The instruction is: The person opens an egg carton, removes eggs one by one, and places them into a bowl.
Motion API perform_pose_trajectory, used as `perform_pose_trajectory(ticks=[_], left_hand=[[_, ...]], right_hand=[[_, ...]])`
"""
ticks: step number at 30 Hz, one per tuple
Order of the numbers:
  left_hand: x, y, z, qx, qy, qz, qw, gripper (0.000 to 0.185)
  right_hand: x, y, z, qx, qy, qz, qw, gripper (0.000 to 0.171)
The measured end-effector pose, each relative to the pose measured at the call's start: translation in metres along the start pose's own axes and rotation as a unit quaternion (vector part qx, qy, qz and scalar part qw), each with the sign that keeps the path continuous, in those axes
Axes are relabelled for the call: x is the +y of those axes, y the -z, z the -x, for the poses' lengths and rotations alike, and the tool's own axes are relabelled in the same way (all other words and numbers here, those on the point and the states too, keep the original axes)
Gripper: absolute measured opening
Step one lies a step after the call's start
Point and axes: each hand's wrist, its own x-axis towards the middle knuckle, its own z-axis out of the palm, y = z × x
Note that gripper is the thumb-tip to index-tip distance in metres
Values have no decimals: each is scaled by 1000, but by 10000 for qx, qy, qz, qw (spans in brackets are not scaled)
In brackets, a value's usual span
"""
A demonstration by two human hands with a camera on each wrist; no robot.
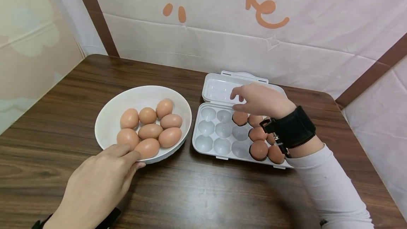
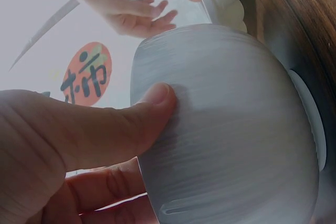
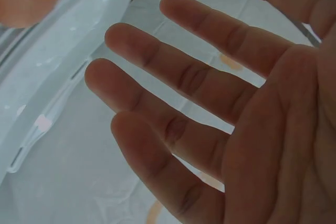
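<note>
The left hand (image 1: 95, 183) holds the near rim of the white bowl (image 1: 111, 112) of brown eggs (image 1: 149, 130) on the table (image 1: 63, 91), thumb pressed against its outer wall. The right hand (image 1: 259, 100) hovers, fingers spread and empty, over the open egg tray (image 1: 206, 130), just beside the bowl.

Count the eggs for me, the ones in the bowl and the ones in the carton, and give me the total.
Eggs in the white bowl: 8
Eggs showing in the egg carton: 6, though the right hand and its wrist strap may hide more
Total in view: 14
</note>
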Motion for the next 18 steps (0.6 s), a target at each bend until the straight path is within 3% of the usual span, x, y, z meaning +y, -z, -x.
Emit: perform_pose_trajectory(ticks=[5,10,18], left_hand=[[0,1,1,-9,4,-5,10000,20],[-1,2,1,35,-52,-23,10000,20],[0,2,1,77,-124,-14,9999,20]], right_hand=[[9,-5,4,-212,-255,-159,9993,31],[15,-13,2,-280,-180,-415,9986,27],[17,-24,-3,-689,-560,-953,9915,25]])
